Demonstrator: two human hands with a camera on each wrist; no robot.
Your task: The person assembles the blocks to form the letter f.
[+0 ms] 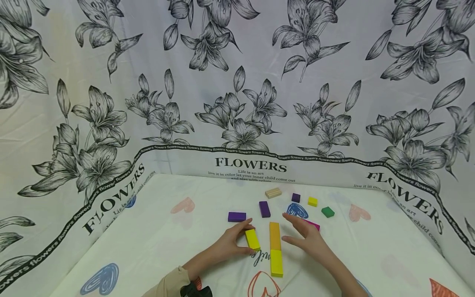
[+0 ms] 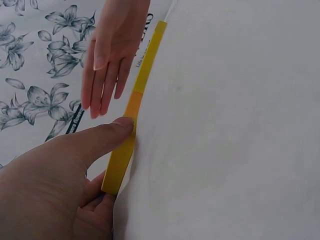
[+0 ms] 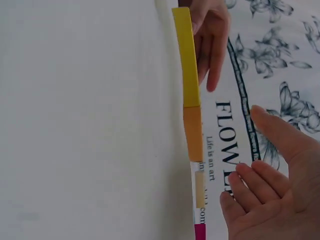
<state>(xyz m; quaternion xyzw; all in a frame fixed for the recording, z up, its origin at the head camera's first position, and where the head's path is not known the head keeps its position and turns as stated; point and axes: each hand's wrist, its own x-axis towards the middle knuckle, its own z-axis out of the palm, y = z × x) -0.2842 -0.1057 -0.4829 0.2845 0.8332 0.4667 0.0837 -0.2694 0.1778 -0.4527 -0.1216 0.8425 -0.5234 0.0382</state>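
— Where to begin, going from big to small?

— With the cloth-covered bench (image 1: 371, 239), probably soft enough on top to ruck under a push.

— And the hands?

— Pinches a yellow block (image 1: 252, 239) with the left hand (image 1: 231, 243), at about 9 o'clock of an orange block (image 1: 274, 236), thumb set toward the near end and fingers toward the far one. Holds nothing with the right hand (image 1: 309, 239), poised near 3 o'clock of the orange block with fingers relaxed and spread.

— How to judge the pinched block?

— As light and stiff, by the look (painted wood, at a guess), perhaps slightly slick, hardly fragile.

— Where to take hold?

— By the short ends, as now, or by the long sides for a firmer pinch. Best to keep fingertips off the underside.

— And how to treat the pair in line?

— Gently. Laid end to end, touching, with the orange block at 12 o'clock and a second yellow block (image 1: 276, 263) at 6. Could be knocked askew by a brush.

— See anything smaller?

— From 12 to 1 o'clock of the right hand, spot a green block (image 1: 328, 212), a small purple block (image 1: 295, 198) and a small yellow block (image 1: 313, 201). Likely to need fingertips only.
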